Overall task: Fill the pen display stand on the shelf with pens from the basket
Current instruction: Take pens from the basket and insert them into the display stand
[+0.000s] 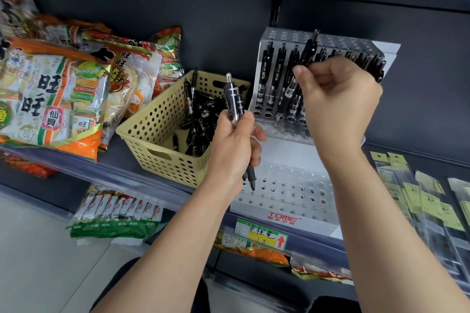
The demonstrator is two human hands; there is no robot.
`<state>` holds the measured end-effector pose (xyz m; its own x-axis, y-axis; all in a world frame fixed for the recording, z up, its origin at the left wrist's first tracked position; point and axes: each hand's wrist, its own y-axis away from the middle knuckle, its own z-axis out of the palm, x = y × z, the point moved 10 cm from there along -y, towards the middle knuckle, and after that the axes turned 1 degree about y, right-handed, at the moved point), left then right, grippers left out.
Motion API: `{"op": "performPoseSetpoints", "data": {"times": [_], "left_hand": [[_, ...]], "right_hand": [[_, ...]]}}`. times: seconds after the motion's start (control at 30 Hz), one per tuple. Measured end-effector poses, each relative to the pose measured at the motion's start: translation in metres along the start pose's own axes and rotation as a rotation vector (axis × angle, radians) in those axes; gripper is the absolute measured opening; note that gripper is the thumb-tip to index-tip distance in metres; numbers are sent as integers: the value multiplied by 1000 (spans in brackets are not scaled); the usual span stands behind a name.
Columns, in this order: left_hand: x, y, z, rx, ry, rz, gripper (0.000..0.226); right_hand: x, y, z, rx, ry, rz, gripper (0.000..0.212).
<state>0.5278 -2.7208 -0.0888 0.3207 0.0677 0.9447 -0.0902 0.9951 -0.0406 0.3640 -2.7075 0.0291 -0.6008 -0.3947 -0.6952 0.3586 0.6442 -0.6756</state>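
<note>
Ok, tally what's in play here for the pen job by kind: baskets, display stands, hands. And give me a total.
Basket: 1
Pen display stand: 1
Hands: 2, left hand holding pens, right hand pinching one pen
Total: 4

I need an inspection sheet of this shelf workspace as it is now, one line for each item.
Surface: dark shop shelf with a clear front rail.
Job's things: pen display stand, back tier holds a row of pens, front tier holes empty; beige perforated basket at its left, loose pens inside.
Clutter: rice cracker bags left of the basket.
Grippers: left hand grips a pen bundle upright; right hand pinches a single pen at the back tier.
Cables: nothing seen.
Surroundings: handwritten price label under the stand; hanging packets at right; snack packs on the lower shelf.
</note>
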Motion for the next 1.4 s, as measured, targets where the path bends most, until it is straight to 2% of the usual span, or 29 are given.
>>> {"op": "performPoseSetpoints", "data": {"times": [0.27,0.7,1.0,1.13,1.2,1.33,1.4], "left_hand": [[6,2,0,-12,-87,65,19],[9,0,1,-25,-98,96,20],[5,-2,-1,-3,-38,44,12],[6,-1,3,-38,-62,60,11],[6,-1,4,-40,-43,51,12],[7,2,7,-69,28,17,17],[8,3,9,-87,51,16,17]], "right_hand": [[9,2,18,-146,214,38,20],[-1,-2,24,-142,411,-101,34],[2,1,31,-161,453,-120,30],[6,0,27,-203,395,-32,31],[9,0,30,-285,262,61,33],[8,22,58,-678,-66,273,20],[5,36,67,-810,-179,339,16]]}}
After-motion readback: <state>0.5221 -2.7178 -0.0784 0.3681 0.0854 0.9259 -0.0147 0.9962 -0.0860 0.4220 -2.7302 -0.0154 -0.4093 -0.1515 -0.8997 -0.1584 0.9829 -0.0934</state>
